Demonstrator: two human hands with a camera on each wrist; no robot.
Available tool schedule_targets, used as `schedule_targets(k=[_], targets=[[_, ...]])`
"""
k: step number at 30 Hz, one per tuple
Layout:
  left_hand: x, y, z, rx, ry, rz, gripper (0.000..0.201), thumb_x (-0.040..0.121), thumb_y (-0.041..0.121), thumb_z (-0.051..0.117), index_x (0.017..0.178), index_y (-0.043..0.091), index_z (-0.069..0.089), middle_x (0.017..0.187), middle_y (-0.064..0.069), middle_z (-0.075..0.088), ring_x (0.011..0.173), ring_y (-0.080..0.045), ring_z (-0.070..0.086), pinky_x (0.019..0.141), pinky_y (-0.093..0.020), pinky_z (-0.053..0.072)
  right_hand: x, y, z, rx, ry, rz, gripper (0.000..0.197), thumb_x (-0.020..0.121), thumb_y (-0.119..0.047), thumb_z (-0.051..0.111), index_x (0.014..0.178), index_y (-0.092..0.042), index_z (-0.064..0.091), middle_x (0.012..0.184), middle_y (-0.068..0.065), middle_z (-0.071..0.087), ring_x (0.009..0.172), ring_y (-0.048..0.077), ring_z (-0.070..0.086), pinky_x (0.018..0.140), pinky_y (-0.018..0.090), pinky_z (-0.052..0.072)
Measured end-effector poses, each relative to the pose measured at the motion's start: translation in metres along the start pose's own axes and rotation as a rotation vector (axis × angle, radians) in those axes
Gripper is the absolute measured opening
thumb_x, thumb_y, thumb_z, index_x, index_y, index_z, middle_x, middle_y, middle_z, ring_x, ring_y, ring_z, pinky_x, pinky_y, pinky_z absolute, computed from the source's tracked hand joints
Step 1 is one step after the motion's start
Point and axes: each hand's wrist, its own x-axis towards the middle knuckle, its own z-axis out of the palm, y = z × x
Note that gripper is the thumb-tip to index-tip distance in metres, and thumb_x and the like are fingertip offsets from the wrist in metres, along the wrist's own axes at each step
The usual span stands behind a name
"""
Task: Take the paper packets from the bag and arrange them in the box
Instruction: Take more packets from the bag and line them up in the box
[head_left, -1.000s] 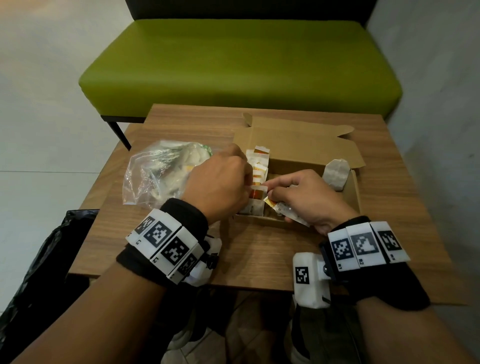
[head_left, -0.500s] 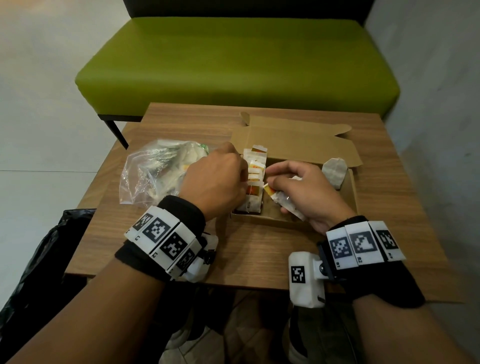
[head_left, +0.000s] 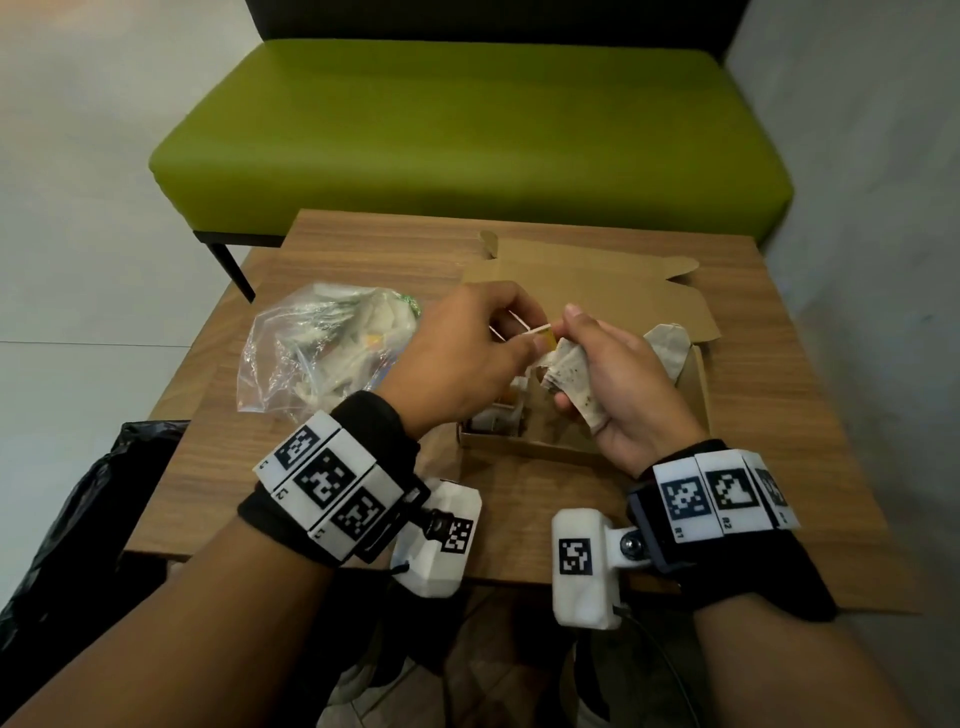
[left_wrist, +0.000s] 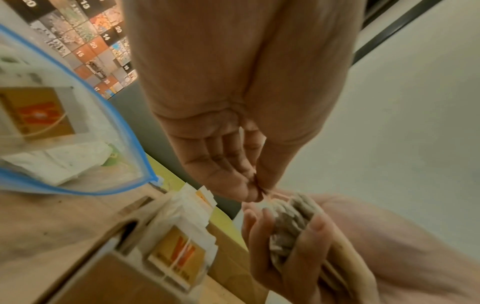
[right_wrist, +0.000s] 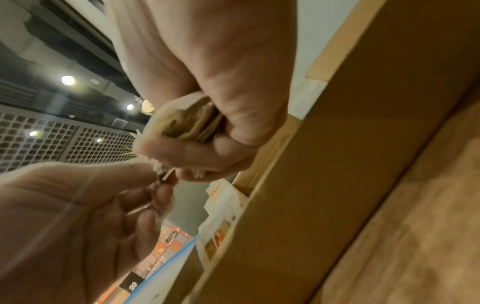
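My right hand grips a bundle of several speckled paper packets a little above the open cardboard box. My left hand pinches a small paper tag with thin strings at the top of that bundle. In the left wrist view the left fingertips meet just over the bundled packets. A row of packets with orange labels stands upright in the box's left end. One more packet leans at the box's right rear. The clear zip bag with packets lies left of the box.
The box and bag sit on a small wooden table. The box lid lies folded back toward a green bench. A black plastic bag hangs at the table's left. A grey wall stands close on the right.
Both hands have risen out of the box. The right hand lifted the bundle of packets, and the left hand moved from the standing row to pinch the tag at the bundle's top.
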Motion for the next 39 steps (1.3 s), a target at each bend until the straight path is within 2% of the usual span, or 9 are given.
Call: schedule_targets(k=[7, 11, 13, 16, 20, 25, 29, 36, 39], targets=[[-0.001, -0.001, 0.000, -0.112, 0.050, -0.047, 0.011, 0.088, 0.015, 0.072, 0.098, 0.013, 0.067, 0.082, -0.002, 0.071, 0.069, -0.015, 0.071, 0.061, -0.036, 0.060, -0.001, -0.002, -0.002, 0.206, -0.089, 0.087, 0.020, 0.099, -0.028, 0.059, 0.092, -0.010, 0.065, 0.072, 0.003, 0.068, 0.055, 0.008, 0.062, 0.041, 0.017, 0.048], [0.000, -0.004, 0.005, 0.117, 0.158, 0.030, 0.021, 0.088, 0.035, 0.071, 0.106, 0.025, 0.065, 0.104, 0.010, 0.063, 0.079, 0.000, 0.062, 0.067, -0.015, 0.048, 0.000, -0.001, -0.002, 0.316, -0.095, 0.125, 0.010, 0.098, -0.012, 0.059, 0.104, -0.006, 0.063, 0.082, 0.007, 0.066, 0.059, 0.010, 0.064, 0.044, 0.017, 0.050], [-0.002, 0.001, 0.002, 0.142, 0.241, 0.103, 0.016, 0.089, 0.042, 0.068, 0.094, 0.027, 0.065, 0.099, 0.010, 0.058, 0.080, 0.000, 0.057, 0.063, -0.008, 0.039, 0.000, -0.001, -0.003, 0.377, -0.076, 0.114, 0.011, 0.097, -0.007, 0.057, 0.108, -0.007, 0.062, 0.082, 0.007, 0.066, 0.061, 0.010, 0.065, 0.046, 0.017, 0.052], [-0.007, 0.008, 0.003, 0.176, 0.205, 0.208, 0.027, 0.084, 0.052, 0.070, 0.080, 0.025, 0.064, 0.085, 0.010, 0.057, 0.074, -0.002, 0.056, 0.061, -0.012, 0.039, 0.001, -0.004, -0.007, 0.458, -0.047, 0.069, 0.012, 0.097, -0.002, 0.053, 0.104, -0.009, 0.060, 0.079, 0.008, 0.066, 0.062, 0.012, 0.066, 0.051, 0.020, 0.055], [-0.011, 0.011, 0.016, 0.293, 0.096, 0.260, 0.035, 0.078, 0.059, 0.070, 0.098, 0.030, 0.067, 0.094, 0.009, 0.055, 0.076, -0.003, 0.053, 0.068, -0.034, 0.052, -0.002, -0.007, -0.008, 0.502, -0.057, 0.048, 0.013, 0.098, -0.004, 0.051, 0.101, -0.015, 0.058, 0.080, 0.009, 0.067, 0.059, 0.014, 0.066, 0.048, 0.023, 0.054], [-0.008, 0.015, 0.024, 0.363, 0.029, 0.297, 0.035, 0.082, 0.046, 0.072, 0.113, 0.032, 0.067, 0.099, 0.007, 0.045, 0.080, -0.008, 0.055, 0.069, -0.037, 0.054, -0.003, -0.008, -0.009, 0.574, -0.103, 0.054, 0.009, 0.100, -0.023, 0.054, 0.100, -0.016, 0.060, 0.089, 0.008, 0.065, 0.079, 0.023, 0.064, 0.073, 0.036, 0.054], [-0.007, 0.016, 0.032, 0.351, 0.019, 0.311, 0.021, 0.082, 0.033, 0.073, 0.101, 0.027, 0.066, 0.102, 0.004, 0.046, 0.085, -0.013, 0.058, 0.072, -0.037, 0.054, -0.005, -0.010, -0.012, 0.614, -0.042, 0.024, 0.027, 0.100, -0.039, 0.052, 0.095, -0.015, 0.062, 0.086, 0.006, 0.061, 0.075, 0.022, 0.064, 0.070, 0.033, 0.054], [0.001, 0.024, 0.024, 0.005, 0.094, 0.222, 0.011, 0.089, 0.015, 0.067, 0.085, 0.022, 0.059, 0.084, 0.012, 0.061, 0.073, -0.007, 0.059, 0.064, -0.018, 0.045, -0.004, -0.012, -0.015, 0.732, -0.040, 0.008, 0.022, 0.099, -0.031, 0.055, 0.090, -0.012, 0.060, 0.094, 0.012, 0.064, 0.084, 0.026, 0.067, 0.083, 0.041, 0.057], [0.002, 0.023, 0.018, -0.266, 0.116, 0.088, 0.008, 0.093, 0.010, 0.065, 0.092, 0.015, 0.059, 0.084, 0.005, 0.064, 0.073, -0.008, 0.062, 0.062, -0.019, 0.049, -0.003, -0.012, -0.017, 0.713, -0.034, 0.019, 0.027, 0.099, -0.031, 0.055, 0.112, -0.008, 0.060, 0.107, 0.017, 0.068, 0.086, 0.027, 0.070, 0.073, 0.034, 0.060]])
